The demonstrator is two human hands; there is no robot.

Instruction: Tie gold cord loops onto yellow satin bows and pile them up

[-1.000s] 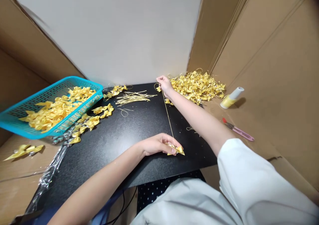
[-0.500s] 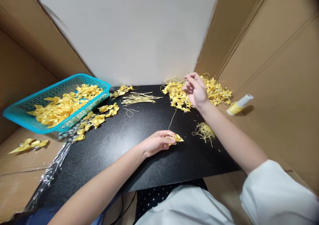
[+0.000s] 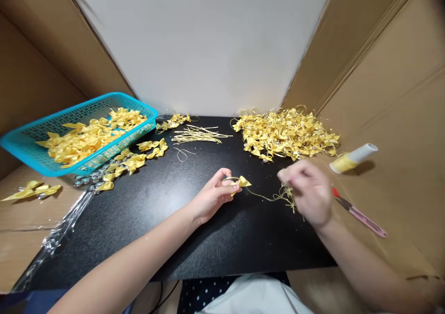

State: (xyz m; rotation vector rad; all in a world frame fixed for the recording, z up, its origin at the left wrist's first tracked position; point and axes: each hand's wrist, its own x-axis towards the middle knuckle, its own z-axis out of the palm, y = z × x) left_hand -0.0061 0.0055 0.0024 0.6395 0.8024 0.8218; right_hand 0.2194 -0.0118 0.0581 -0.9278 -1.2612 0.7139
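My left hand (image 3: 218, 194) pinches a small yellow ribbon bow (image 3: 244, 182) between thumb and fingers, above the middle of the black table. A thin gold cord (image 3: 259, 195) trails from the bow to the right, toward a tangle of cord scraps (image 3: 287, 198). My right hand (image 3: 308, 191) is over the right side of those scraps and hides part of them. Its fingers look curled but are smeared by motion, so whether they hold anything does not show.
A turquoise basket (image 3: 26, 158) of yellow bows stands at the left. Cut gold cords (image 3: 200, 135) lie at the back, beside a heap of corded bows (image 3: 285, 133). At the right are a pink-handled tool (image 3: 366, 221) and a white-and-yellow tube (image 3: 352, 158).
My right hand has come down and right from above the heap to the cord scraps. The left hand has shifted slightly left and up with the bow. The pink-handled tool now shows.
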